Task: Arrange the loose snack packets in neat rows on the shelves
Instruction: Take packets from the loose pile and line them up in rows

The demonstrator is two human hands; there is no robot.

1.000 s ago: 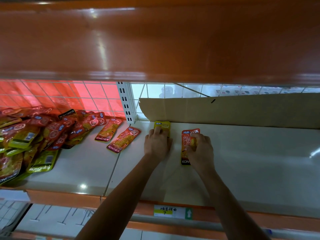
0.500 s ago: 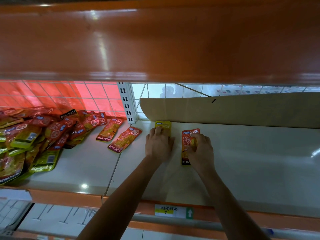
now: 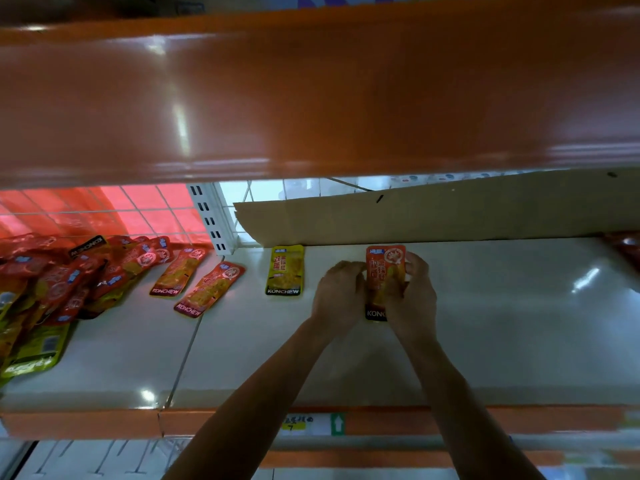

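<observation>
An orange snack packet (image 3: 383,271) lies flat near the back of the white shelf (image 3: 502,323). My right hand (image 3: 410,299) grips its right edge with curled fingers. My left hand (image 3: 337,292) touches its left edge, fingers curled against it. To the left a yellow packet (image 3: 284,270) lies by itself, upright and square to the shelf back. Two more orange packets (image 3: 207,289) lie slanted further left. A loose pile of red and yellow packets (image 3: 59,289) covers the far left of the shelf.
A cardboard sheet (image 3: 433,209) leans against the wire back grid. The orange shelf above (image 3: 311,91) overhangs low. A white perforated upright (image 3: 211,220) divides the two bays. A price label (image 3: 311,424) sits on the orange front edge. Something red shows at the far right (image 3: 627,247).
My left hand has let go of the yellow packet and moved right to the orange packet. The yellow packet now lies uncovered. My right hand stays on the orange packet.
</observation>
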